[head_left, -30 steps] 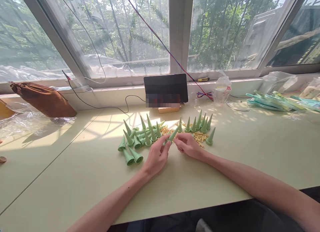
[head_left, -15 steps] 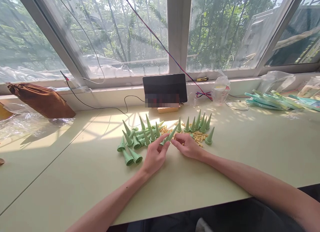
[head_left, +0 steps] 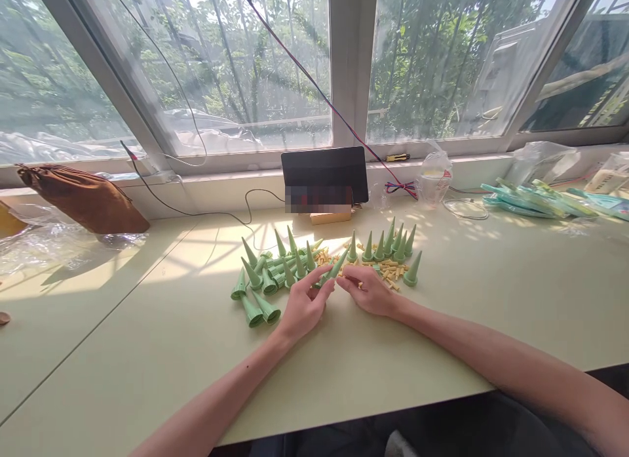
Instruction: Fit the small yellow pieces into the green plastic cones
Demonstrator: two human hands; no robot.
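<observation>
My left hand (head_left: 304,306) pinches a tilted green plastic cone (head_left: 339,263) between thumb and fingers, its tip pointing up and to the right. Just right of that cone is my right hand (head_left: 371,290), with its thumb and fingertips pressed together. Whatever the right fingers hold, if anything, is hidden. More green cones, some standing and some lying with hollow ends showing, crowd the left side (head_left: 253,309). Several others stand upright behind my right hand, and one cone (head_left: 413,270) stands to its right. Small tan pegs (head_left: 393,270) lie loose among them.
A black tablet (head_left: 324,168) leans on a tan block (head_left: 330,217) by the window. A brown drawstring bag (head_left: 86,198) and clear plastic lie at the left. Teal packets (head_left: 525,198), a plastic-wrapped cup (head_left: 436,178) and cables line the back right of the pale table (head_left: 393,378).
Both hands stay almost in place. My right fingertips sit slightly lower and a little apart from the held cone; my left hand still grips it.
</observation>
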